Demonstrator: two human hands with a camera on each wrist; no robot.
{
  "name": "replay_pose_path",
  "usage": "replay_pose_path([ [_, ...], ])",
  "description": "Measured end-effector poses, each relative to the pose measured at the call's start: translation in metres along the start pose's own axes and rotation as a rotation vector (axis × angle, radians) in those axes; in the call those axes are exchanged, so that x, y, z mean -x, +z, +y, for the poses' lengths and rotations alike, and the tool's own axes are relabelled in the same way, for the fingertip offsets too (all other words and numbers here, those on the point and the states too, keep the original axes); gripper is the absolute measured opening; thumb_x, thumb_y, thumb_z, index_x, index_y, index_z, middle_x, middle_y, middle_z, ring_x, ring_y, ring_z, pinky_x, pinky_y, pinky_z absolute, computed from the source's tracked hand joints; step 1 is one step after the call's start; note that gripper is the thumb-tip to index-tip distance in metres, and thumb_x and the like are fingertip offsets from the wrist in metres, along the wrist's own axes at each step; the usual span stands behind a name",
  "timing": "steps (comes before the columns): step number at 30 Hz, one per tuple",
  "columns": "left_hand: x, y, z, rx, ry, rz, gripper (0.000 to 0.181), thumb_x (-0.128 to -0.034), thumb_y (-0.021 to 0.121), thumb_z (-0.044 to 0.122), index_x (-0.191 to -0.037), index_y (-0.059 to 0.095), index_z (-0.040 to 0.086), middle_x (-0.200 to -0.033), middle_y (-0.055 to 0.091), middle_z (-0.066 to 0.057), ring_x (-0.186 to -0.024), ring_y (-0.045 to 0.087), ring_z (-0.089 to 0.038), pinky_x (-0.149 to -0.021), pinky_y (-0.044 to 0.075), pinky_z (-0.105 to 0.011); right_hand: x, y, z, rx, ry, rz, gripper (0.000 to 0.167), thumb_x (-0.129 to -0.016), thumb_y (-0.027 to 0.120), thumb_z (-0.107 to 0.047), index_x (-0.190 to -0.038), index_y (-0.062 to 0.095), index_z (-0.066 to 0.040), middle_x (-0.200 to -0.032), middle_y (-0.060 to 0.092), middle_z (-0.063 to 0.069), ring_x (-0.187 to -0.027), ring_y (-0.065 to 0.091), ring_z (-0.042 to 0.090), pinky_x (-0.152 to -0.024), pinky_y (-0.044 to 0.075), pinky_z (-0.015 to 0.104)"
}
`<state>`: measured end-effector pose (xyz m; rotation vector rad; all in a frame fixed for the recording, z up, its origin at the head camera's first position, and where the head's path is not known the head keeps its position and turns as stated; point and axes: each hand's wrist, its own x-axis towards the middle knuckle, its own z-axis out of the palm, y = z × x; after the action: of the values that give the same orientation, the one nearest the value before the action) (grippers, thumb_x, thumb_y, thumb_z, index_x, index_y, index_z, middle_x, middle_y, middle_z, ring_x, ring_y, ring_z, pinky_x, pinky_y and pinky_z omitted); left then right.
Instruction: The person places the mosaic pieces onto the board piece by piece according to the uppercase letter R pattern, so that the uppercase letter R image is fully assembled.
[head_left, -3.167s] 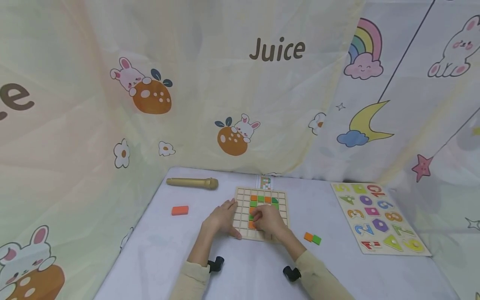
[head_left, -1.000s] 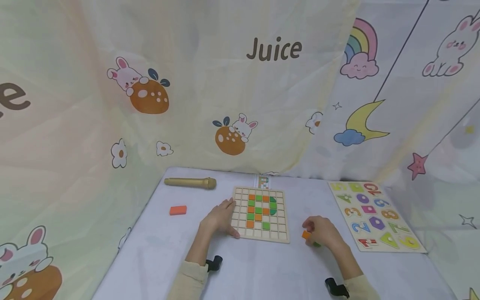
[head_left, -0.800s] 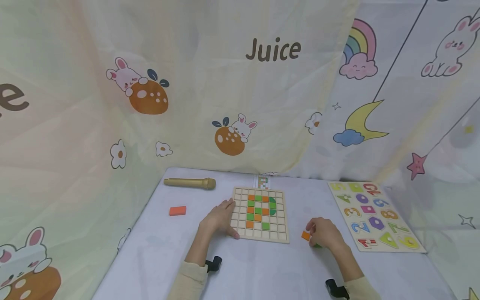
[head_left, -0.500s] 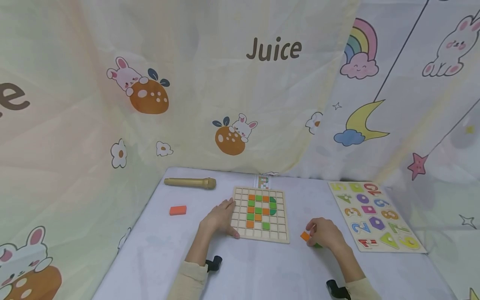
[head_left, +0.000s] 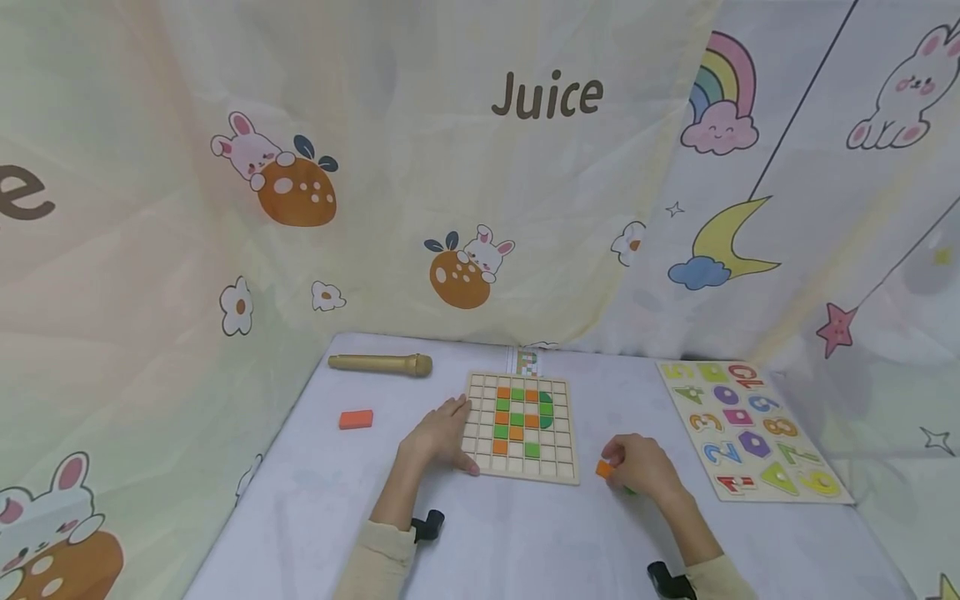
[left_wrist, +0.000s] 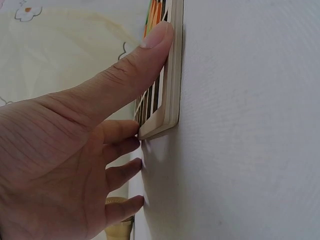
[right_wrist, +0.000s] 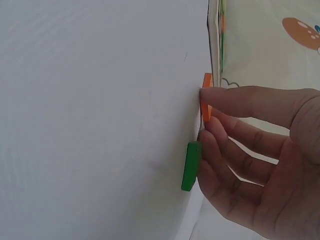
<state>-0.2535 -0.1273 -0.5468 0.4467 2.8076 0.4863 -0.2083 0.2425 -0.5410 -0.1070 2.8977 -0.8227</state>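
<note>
A square wooden grid board (head_left: 555, 471) lies mid-table, with orange and green tiles set in some of its cells. My left hand (head_left: 438, 437) rests at its left side; in the left wrist view the thumb (left_wrist: 120, 75) lies over the board's edge and the fairly straight fingers touch its side and the table. To the right of the board, my right hand (head_left: 645, 467) pinches an orange square tile (right_wrist: 206, 100) between thumb and fingers. A green square tile (right_wrist: 190, 167) stands beside those fingertips, mostly hidden by the hand in the head view.
A gold toy microphone (head_left: 378, 364) lies at the back left, with a red-orange block (head_left: 356, 419) nearer. Behind the board is a small printed pattern card (head_left: 527, 361). A number-and-shape puzzle board (head_left: 750, 429) lies on the right. Printed curtains stand behind the table.
My right hand has left the grid board for the two loose tiles at right. It now pinches the orange one, shifted slightly left. The left hand stays on the board's edge.
</note>
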Motion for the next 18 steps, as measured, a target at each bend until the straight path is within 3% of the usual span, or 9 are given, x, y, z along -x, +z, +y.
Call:
replay_pose_path([
  [8,0.000,0.000,0.000,0.007,-0.005,0.002,0.129,-0.0621,0.098,0.053,-0.163,0.033,0.004,-0.171,0.026,-0.012,-0.158,0.024,-0.032,-0.126,0.029,-0.053,-0.004,0.004,-0.004,-0.077,0.009,-0.006,0.037,-0.066,0.085,0.007,-0.097,0.078,-0.010,-0.083,0.066,0.002,-0.077,0.057,0.018,-0.064,0.050,0.031],
  [13,0.001,-0.001,0.001,0.017,-0.008,0.004,0.129,-0.0617,0.099,0.051,-0.163,0.033,0.005,-0.171,0.027,-0.012,-0.158,0.024,-0.032,-0.126,0.029,-0.054,-0.007,0.008,-0.003,-0.150,0.013,-0.006,0.028,-0.072,0.082,0.005,-0.094,0.078,-0.012,-0.085,0.068,0.002,-0.078,0.061,0.019,-0.062,0.053,0.031],
  [18,0.000,-0.001,0.001,0.005,-0.009,0.002,0.129,-0.0626,0.099,0.052,-0.163,0.033,0.005,-0.172,0.026,-0.011,-0.158,0.023,-0.032,-0.126,0.029,-0.053,-0.011,0.009,-0.004,-0.195,-0.042,0.036,0.024,-0.079,0.080,0.002,-0.099,0.078,-0.011,-0.086,0.070,0.002,-0.078,0.064,0.017,-0.063,0.054,0.031],
])
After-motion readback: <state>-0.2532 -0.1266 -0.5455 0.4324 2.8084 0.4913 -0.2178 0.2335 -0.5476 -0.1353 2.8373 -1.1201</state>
